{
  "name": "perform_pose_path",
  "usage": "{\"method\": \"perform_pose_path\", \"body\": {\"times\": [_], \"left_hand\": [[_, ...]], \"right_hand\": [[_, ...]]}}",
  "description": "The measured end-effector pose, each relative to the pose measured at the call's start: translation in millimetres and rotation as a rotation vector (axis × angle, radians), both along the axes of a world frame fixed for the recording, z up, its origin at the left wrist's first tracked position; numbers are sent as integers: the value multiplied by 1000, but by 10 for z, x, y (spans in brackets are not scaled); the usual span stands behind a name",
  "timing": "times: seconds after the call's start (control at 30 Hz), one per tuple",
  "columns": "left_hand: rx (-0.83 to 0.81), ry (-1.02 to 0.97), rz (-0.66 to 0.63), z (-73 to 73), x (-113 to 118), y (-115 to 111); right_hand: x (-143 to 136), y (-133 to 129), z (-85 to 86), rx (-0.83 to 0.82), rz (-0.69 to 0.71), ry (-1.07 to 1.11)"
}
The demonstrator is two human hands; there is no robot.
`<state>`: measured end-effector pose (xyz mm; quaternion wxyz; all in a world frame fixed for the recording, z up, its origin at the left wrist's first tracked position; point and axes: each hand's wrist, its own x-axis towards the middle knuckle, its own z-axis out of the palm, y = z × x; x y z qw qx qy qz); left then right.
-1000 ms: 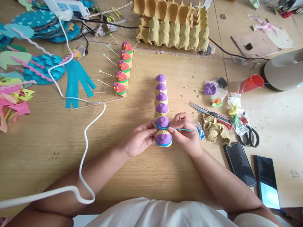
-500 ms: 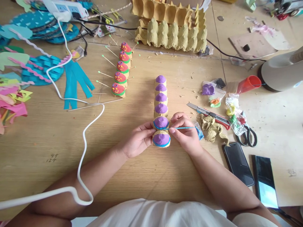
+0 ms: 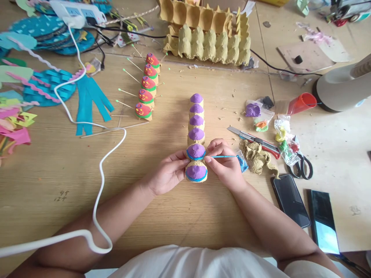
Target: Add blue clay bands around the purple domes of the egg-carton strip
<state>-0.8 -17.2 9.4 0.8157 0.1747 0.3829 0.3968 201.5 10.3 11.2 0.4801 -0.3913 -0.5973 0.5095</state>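
In the middle of the table lies an egg-carton strip point(image 3: 196, 135), its row of bumps capped with purple clay. The two bumps nearest me carry a blue clay band point(image 3: 196, 180) along their lower edge. My left hand point(image 3: 166, 173) is closed on the strip's left side at the second bump, thumb and fingers against the cardboard. On the other side, my right hand point(image 3: 224, 164) pinches a thin blue stick-like tool point(image 3: 223, 156), which points out to the right. Its working end is at the right end of the second bump's band, partly hidden by my fingertips.
Left of the strip stands a red-and-green caterpillar row point(image 3: 147, 83) with cotton-swab legs. Egg cartons point(image 3: 214, 44) lie at the back. To the right are a utility knife point(image 3: 252, 139), scissors point(image 3: 303, 166), clay bags point(image 3: 261, 116) and phones point(image 3: 291, 200). A white cable point(image 3: 101, 185) crosses the left side.
My right fingertips and the tool have shifted slightly along the second bump's blue band, toward its right end. My left hand keeps its hold. The whole view has shifted slightly.
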Motion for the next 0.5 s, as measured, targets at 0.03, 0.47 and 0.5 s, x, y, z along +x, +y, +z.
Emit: {"method": "perform_pose_path", "body": {"times": [0.03,0.47,0.5], "left_hand": [[2,1,-4,-3,-1,-2],[-5,-16,-1,5,4,4],[-15,-23,4,13,4,6]], "right_hand": [[-4,0,5,2,-3,2],[-3,7,-23,-60,13,44],[0,7,-26,-67,20,57]]}}
